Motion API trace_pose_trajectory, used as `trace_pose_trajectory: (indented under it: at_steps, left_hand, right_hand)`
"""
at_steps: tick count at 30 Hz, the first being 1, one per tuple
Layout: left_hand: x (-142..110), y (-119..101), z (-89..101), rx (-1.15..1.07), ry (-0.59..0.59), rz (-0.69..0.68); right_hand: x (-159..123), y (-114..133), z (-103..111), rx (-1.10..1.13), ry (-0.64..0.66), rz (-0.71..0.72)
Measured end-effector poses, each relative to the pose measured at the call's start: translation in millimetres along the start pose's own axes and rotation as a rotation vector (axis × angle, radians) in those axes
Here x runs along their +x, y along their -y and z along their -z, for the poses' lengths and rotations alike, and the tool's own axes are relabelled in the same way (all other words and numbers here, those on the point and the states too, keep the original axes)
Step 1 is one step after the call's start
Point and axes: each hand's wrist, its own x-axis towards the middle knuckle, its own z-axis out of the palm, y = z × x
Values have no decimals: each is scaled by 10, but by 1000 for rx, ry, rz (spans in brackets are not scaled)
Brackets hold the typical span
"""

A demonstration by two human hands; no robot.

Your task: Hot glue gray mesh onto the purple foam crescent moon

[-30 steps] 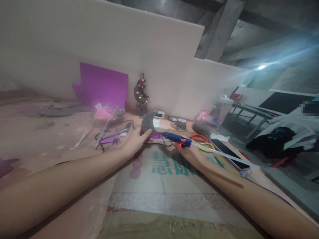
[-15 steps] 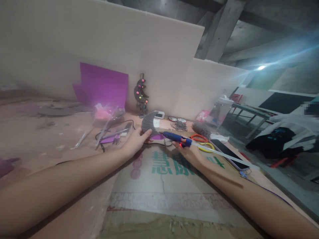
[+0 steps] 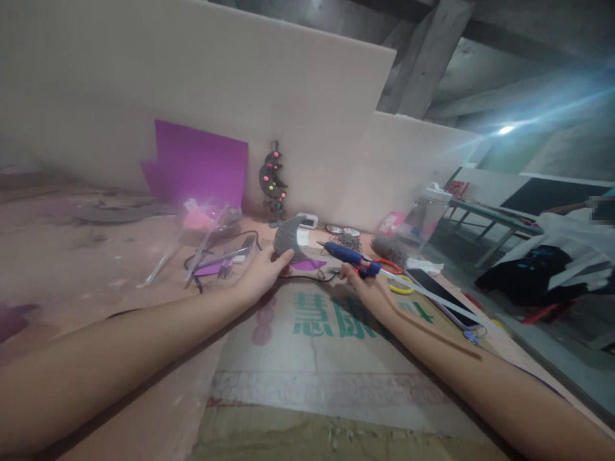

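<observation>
Between the thumb and fingers of my left hand [image 3: 271,267] is a crescent moon wrapped in grey yarn [image 3: 287,239]. Its lower tip shows a bare purple part [image 3: 311,264]. My right hand [image 3: 368,286] is closed around a blue glue gun [image 3: 350,255], with a small red light glowing near its grip. A long clear glue stick [image 3: 427,292] sticks out of the gun's back end. The gun's nozzle points left toward the crescent, a short gap away from it. Under both hands lies a flattened cardboard sheet [image 3: 288,384] with green printed characters.
A decorated crescent with coloured balls [image 3: 273,182] leans on the back board beside a purple sheet [image 3: 202,160]. To the right are a grey yarn ball [image 3: 388,251], scissors with an orange and yellow handle [image 3: 401,287] and a phone [image 3: 444,296]. A person in white [image 3: 571,240] is at far right.
My right hand has drawn the glue gun right and slightly up, so its nozzle has come away from the crescent's tip. My left hand has hardly moved.
</observation>
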Motion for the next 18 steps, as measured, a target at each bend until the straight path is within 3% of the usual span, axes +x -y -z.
trace_pose_trajectory:
  at_steps: [10,15,18]
  left_hand:
    - [-19,-7,-18,96,17,-39]
    - [-43,-26,-36,59,25,-19]
    - [-45,-21,-41,51,19,-16]
  right_hand:
    - [203,-62,30,149,-4,-54]
    - [546,-116,34,57,-90,-130]
    - [831,-194,-45,6,-2,-116]
